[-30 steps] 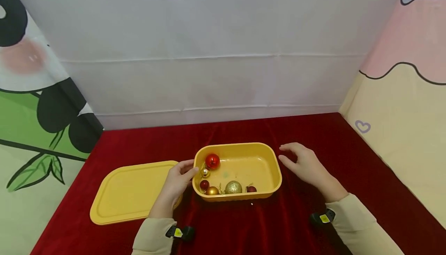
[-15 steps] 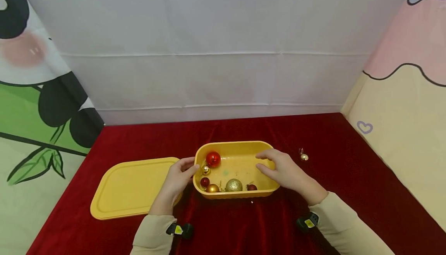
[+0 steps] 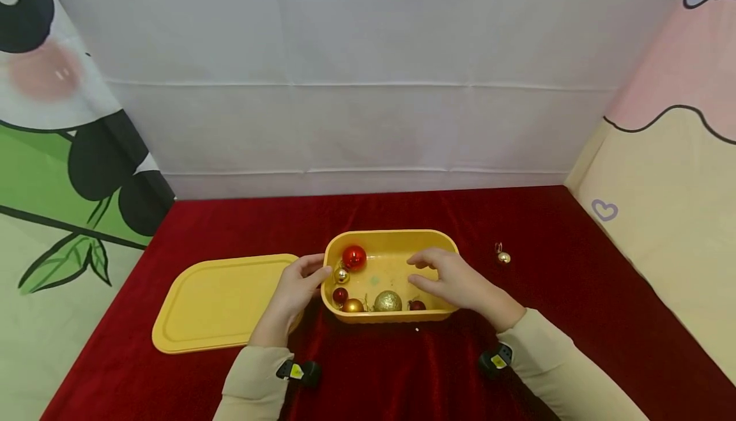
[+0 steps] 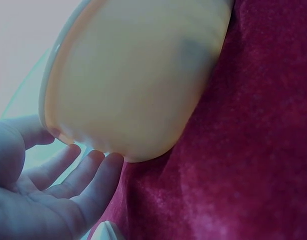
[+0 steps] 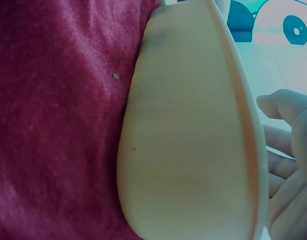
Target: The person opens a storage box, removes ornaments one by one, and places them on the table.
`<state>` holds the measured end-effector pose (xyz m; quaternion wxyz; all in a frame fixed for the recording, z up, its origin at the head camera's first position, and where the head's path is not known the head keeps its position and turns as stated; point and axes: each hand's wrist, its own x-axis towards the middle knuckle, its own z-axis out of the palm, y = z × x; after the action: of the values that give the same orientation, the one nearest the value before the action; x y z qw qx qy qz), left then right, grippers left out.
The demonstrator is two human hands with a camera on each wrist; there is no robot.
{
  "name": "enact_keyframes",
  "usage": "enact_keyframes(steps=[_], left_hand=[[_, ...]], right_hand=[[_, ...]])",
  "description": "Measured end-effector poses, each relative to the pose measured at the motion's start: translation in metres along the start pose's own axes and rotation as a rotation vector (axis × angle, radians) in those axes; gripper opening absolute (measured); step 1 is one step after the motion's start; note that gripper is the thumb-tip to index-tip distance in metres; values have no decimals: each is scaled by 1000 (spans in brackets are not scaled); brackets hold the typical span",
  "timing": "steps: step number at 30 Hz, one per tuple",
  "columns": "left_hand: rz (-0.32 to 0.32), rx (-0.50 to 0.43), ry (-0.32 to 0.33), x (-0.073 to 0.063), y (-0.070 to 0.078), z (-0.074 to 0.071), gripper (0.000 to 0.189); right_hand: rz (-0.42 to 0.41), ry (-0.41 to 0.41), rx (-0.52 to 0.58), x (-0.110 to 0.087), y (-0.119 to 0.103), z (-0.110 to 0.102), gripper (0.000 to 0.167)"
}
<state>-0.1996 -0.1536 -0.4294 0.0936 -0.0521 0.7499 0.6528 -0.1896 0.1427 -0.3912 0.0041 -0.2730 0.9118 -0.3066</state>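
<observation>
A yellow plastic box (image 3: 397, 317) stands on the red cloth with several Christmas baubles inside. My left hand (image 3: 294, 287) holds its left end; in the left wrist view the thumb lies at the rim and the fingertips (image 4: 112, 162) meet the outer wall. Over the box's right half is my right hand (image 3: 451, 280), fingers loosely bent and apart, nothing between them. Along the left side lie a shiny red bauble (image 3: 354, 257), a small gold one (image 3: 342, 275) and a dark red one (image 3: 340, 295). Near the front wall sit an orange-gold bauble (image 3: 352, 306), a glittery gold bauble (image 3: 388, 301) and another dark red one (image 3: 416, 305).
Left of the box lies a flat yellow lid (image 3: 221, 303), partly behind my left forearm. A small gold bauble (image 3: 503, 257) with a loop rests on the red cloth (image 3: 540, 229) to the right. A tiny white speck (image 3: 416, 329) lies before the box.
My right hand has moved left from beside the box to over its inside, uncovering the small gold bauble on the cloth. My left hand stays at the box's left end.
</observation>
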Motion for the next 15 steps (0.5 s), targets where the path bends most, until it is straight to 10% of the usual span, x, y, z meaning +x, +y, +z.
enact_keyframes(steps=[15], left_hand=[[0,3,-8,-2,2,-2,41]], right_hand=[[-37,-147,13,9,-9,14,39]])
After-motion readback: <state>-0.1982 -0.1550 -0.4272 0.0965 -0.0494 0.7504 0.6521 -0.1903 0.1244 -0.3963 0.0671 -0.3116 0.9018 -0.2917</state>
